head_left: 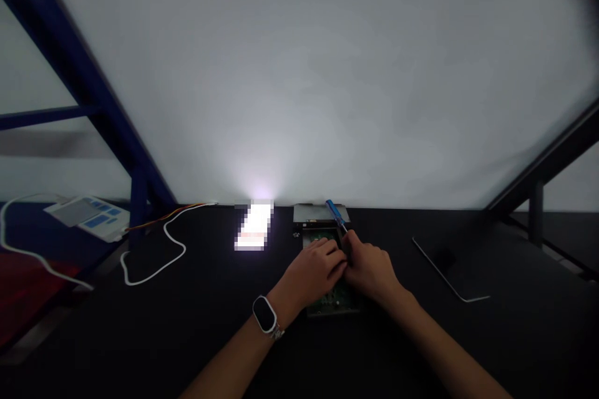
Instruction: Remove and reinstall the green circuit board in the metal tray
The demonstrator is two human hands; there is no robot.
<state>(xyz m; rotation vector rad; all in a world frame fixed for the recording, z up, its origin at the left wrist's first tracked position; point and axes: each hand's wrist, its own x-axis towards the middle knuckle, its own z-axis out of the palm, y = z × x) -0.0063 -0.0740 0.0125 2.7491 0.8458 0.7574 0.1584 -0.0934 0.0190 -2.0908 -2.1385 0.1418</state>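
Watching this one over my remote feed, and it's pretty dark down on the bench (196, 330), so bear with me. The right hand (369, 267) is closed around the shaft of a blue-handled screwdriver (334, 212), pinched low with the handle leaning away from the person, just over a flat metal plate (318, 213). The left hand (316, 271), with a smartwatch (264, 315) on its wrist, is curled down over a green circuit board (330, 305) lying on the bench right in front of the person. I can't tell whether that hand is gripping something or just steadying the board. The driver tip is hidden between the two hands. My two cents: that low pinch is the right call, as long as the shaft stays square to the work and the steadying fingers stay off the components. What look like small screws (296, 234) sit just left of the board.
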